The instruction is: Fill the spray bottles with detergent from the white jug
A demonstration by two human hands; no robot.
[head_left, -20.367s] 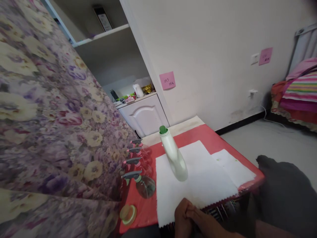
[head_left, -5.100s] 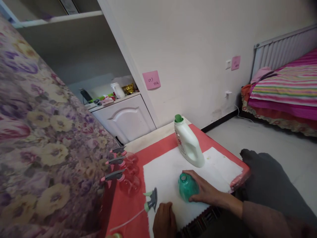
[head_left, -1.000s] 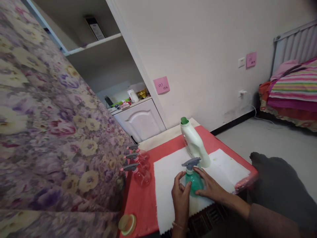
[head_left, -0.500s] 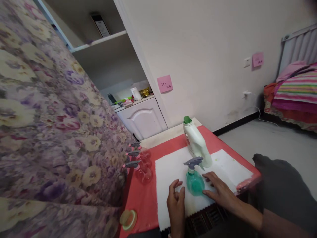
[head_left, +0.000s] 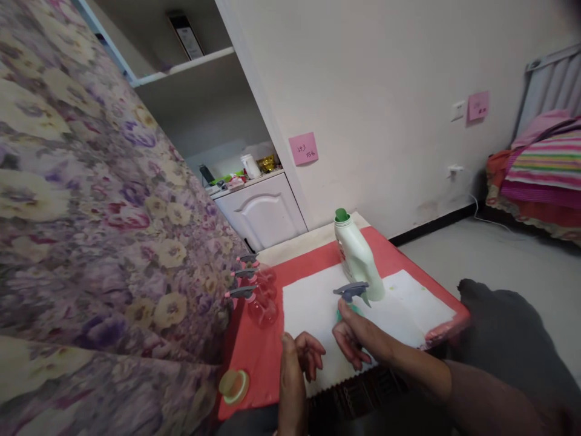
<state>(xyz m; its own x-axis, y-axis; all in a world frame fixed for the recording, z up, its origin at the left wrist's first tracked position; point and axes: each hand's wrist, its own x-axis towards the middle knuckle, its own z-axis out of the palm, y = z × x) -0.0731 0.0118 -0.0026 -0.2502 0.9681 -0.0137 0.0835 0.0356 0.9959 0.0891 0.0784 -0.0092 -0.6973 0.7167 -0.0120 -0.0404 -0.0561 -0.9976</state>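
A spray bottle (head_left: 352, 290) with a grey trigger head stands on white paper (head_left: 308, 297); its green body is mostly hidden by my right hand (head_left: 358, 339). That hand is in front of the bottle, thumb raised and fingers loosely bent, with nothing seen in it. Lower left, my left hand (head_left: 298, 369) hovers over the paper's front part, empty, its thumb up and apart from the curled fingers. Just behind the spray bottle is a pale green detergent jug (head_left: 358, 257) with a green top.
Several clear pink spray bottles (head_left: 262, 310) with grey triggers stand at the table's left. A round yellowish cap (head_left: 235, 386) lies at the front left of the red tabletop (head_left: 254, 363). A floral curtain (head_left: 113, 242) hangs at the left, and a cupboard (head_left: 267, 212) stands behind.
My right hand has moved left from the bottle's right side to in front of it. My left hand has shifted left and down. The spray bottle stays about where it was.
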